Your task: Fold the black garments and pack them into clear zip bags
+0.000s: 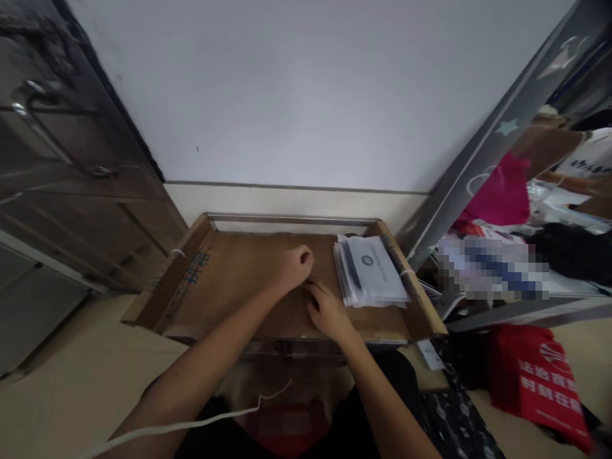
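My left hand (297, 266) is curled, its fingers pressed together, above the middle of a cardboard-lined tray (239, 268). Close against it, my right hand (329, 311) is pinched, thumb and fingertips meeting near the left fingers. A small dark bit shows between the two hands, too small and blurred to name. Just right of my right hand lies a stack of white translucent plastic bags (375, 271) with a dark round logo and print on top.
White ties (178, 253) hold the cardboard sides. A white wall (306, 95) rises behind, with a metal door (62, 140) at left. On the right stands a cluttered shelf (507, 309); below it is a red bag (540, 382). A white cord (205, 421) crosses my left forearm.
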Available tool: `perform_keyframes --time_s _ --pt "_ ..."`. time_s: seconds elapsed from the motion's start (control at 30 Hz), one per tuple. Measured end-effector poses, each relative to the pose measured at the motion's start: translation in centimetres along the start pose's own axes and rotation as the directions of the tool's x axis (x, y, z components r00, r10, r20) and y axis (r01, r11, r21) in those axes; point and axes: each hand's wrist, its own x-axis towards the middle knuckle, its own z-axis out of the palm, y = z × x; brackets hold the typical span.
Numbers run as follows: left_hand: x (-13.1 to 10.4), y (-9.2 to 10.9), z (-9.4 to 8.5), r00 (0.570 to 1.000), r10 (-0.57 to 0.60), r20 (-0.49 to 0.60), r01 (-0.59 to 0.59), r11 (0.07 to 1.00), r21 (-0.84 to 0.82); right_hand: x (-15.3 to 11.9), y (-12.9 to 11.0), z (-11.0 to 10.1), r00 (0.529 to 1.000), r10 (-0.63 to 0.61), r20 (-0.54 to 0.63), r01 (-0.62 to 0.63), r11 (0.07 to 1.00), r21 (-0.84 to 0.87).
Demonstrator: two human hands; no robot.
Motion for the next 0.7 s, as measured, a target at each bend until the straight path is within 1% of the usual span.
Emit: perform_keyframes --time_s 0.03,0.07,0.1,0.13,0.2,0.23,0.27,0.3,0.37,0.43,0.5,0.53,0.57,0.6,0.63,0.7 --pt "0.8 1.4 1.0 0.999 0.023 0.050 -0.019 0.997 -0.074 -0.1 -0.2 -0.2 1.000 0.012 0.014 -0.012 1.000 0.003" --pt "1.5 2.7 2.1 0.994 0.002 0.107 0.013 0.990 -0.139 -0.2 -0.3 -0.3 0.999 0.028 0.025 -0.029 1.000 0.012" --pt "2.2 3.7 3.2 0.979 -0.040 0.198 0.080 0.976 -0.201 -0.2 -0.4 -0.5 0.998 0.046 0.033 -0.047 0.999 0.023" --pt "2.7 4.6 4.1 0.950 -0.086 0.301 0.167 0.953 -0.254 -0.2 -0.5 -0.6 0.998 0.061 0.035 -0.062 0.997 0.035" --pt "3.5 5.4 5.5 0.879 -0.158 0.450 0.327 0.886 -0.327 -0.1 -0.4 -0.6 0.997 0.070 0.025 -0.071 0.995 0.068" --pt "3.8 5.5 5.9 0.849 -0.181 0.496 0.390 0.849 -0.357 0.0 -0.3 -0.6 0.998 0.064 0.014 -0.065 0.994 0.089" --pt "4.0 5.5 6.0 0.831 -0.193 0.521 0.432 0.814 -0.388 0.0 -0.2 -0.6 0.998 0.055 0.006 -0.055 0.993 0.109" --pt "4.1 5.3 5.9 0.824 -0.198 0.530 0.459 0.782 -0.422 0.0 -0.1 -0.5 0.999 0.049 -0.002 -0.048 0.991 0.127" --pt "4.2 4.5 5.1 0.836 -0.199 0.511 0.484 0.707 -0.516 -0.1 0.0 -0.3 0.998 0.054 -0.021 -0.050 0.988 0.149" --pt "4.0 3.2 3.7 0.876 -0.183 0.446 0.456 0.617 -0.642 -0.2 0.2 -0.2 0.996 0.082 -0.044 -0.073 0.983 0.170" --pt "3.7 1.3 2.0 0.925 -0.183 0.333 0.379 0.513 -0.771 -0.2 0.4 -0.1 0.990 0.118 -0.073 -0.099 0.970 0.220" --pt "3.4 0.1 1.1 0.943 -0.200 0.265 0.330 0.466 -0.821 -0.1 0.4 -0.1 0.986 0.142 -0.084 -0.115 0.958 0.264" --pt "3.1 -1.1 0.3 0.951 -0.237 0.197 0.282 0.412 -0.866 0.0 0.5 -0.1 0.980 0.176 -0.090 -0.138 0.934 0.329" --pt "2.7 -2.4 -0.5 0.948 -0.285 0.145 0.246 0.358 -0.901 0.3 0.5 -0.1 0.972 0.220 -0.087 -0.165 0.894 0.416" --pt "2.2 -3.7 -1.1 0.936 -0.332 0.116 0.221 0.301 -0.928 0.7 0.4 0.0 0.961 0.266 -0.074 -0.191 0.834 0.517" --pt "1.0 -5.9 -2.2 0.913 -0.392 0.117 0.210 0.204 -0.956 1.7 0.4 0.3 0.937 0.347 -0.031 -0.220 0.657 0.721"
